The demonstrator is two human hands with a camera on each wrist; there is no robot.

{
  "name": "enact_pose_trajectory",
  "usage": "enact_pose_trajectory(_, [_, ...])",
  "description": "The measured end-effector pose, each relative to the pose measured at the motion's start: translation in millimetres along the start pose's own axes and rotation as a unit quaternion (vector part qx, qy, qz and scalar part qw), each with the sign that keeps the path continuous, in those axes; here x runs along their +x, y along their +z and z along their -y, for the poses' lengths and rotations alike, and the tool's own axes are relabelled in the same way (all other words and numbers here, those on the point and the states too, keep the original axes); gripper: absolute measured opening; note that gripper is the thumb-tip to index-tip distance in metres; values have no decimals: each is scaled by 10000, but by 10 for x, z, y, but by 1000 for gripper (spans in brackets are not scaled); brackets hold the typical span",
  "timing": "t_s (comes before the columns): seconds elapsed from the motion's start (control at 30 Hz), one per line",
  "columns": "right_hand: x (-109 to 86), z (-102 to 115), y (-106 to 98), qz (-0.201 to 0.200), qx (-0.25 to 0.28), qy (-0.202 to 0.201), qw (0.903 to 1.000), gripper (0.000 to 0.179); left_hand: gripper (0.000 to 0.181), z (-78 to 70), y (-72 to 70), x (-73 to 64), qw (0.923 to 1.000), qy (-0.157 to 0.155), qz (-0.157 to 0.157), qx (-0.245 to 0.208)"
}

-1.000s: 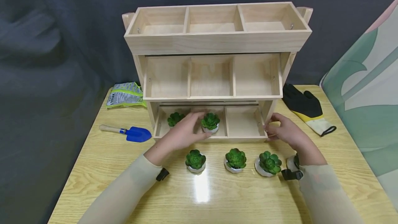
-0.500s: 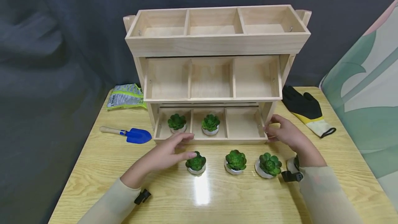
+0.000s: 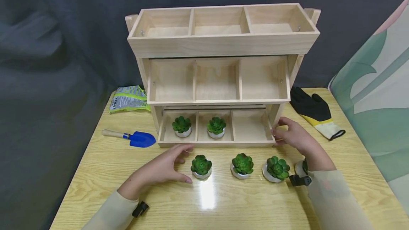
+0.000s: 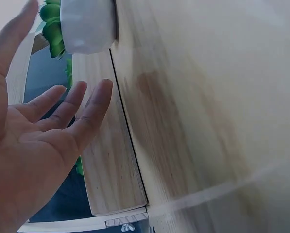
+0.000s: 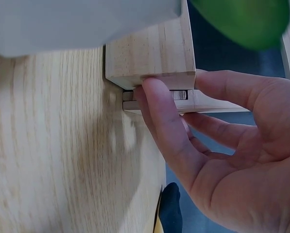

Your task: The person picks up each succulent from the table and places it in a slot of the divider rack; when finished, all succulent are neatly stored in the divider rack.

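Observation:
My left hand (image 3: 164, 168) is beside a potted succulent (image 3: 201, 166) on the table, its thumb and fingers spread apart just left of the white pot. In the left wrist view that hand holds nothing, and a white pot (image 4: 89, 26) shows beyond the fingers. With curled fingers my right hand (image 3: 292, 136) grips the right end of the bottom tray on a three-tier wooden planter shelf (image 3: 220, 47); the right wrist view has the thumb and fingers on the tray's corner (image 5: 154, 63). A succulent (image 3: 182, 125) stands in the bottom left compartment, another (image 3: 216, 127) in the middle one.
Two more potted succulents, one mid-table (image 3: 242, 165) and one farther right (image 3: 276, 169), stand before the shelf. Another white pot (image 3: 299, 169) is partly hidden by my right wrist. A blue trowel (image 3: 140, 139) and green bag (image 3: 129, 98) lie left; a glove (image 3: 314, 111) lies right.
My left hand has let go of the succulent in the bottom middle compartment and come back toward the front left, beside the leftmost table succulent. My right hand stays at the tray's end.

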State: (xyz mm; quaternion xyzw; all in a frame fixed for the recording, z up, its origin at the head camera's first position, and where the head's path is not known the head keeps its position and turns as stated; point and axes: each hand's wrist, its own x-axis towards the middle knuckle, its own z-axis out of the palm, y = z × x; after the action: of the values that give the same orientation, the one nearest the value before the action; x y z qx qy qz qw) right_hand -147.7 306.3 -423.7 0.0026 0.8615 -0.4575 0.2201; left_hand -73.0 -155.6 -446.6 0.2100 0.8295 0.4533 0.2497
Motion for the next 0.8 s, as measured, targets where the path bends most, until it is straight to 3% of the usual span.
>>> enact_pose_trajectory(0.27, [-5, 21, 0, 17, 11, -31, 10000, 65, 104, 2, 78, 48, 9998, 82, 0, 204])
enact_pose_trajectory(0.8, [15, -29, -6, 33, 66, -61, 10000, 66, 95, -15, 165, 107, 9995, -102, 46, 311])
